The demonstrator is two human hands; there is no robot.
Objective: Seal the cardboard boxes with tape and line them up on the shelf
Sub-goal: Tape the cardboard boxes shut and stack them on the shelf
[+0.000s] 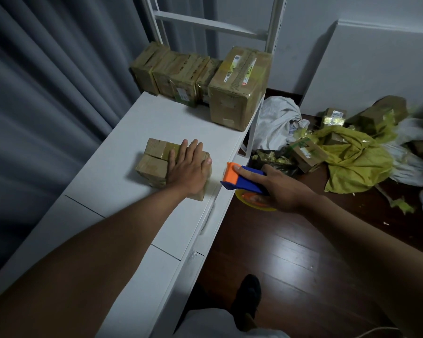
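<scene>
One white flat-topped shelf unit (122, 132), carrying a row of five taped brown cardboard boxes (239, 93) at its far end. One small brown cardboard box (154, 164) near the front edge, seam partly taped, corners scuffed. Left hand (189, 167): flat, fingers straight, pressing the small box's top. Right hand (285, 189): wrapped round a blue-and-orange plastic tape dispenser (239, 178), just beside the box. Risk: box may slide off the edge if the tape is pulled sideways.
</scene>
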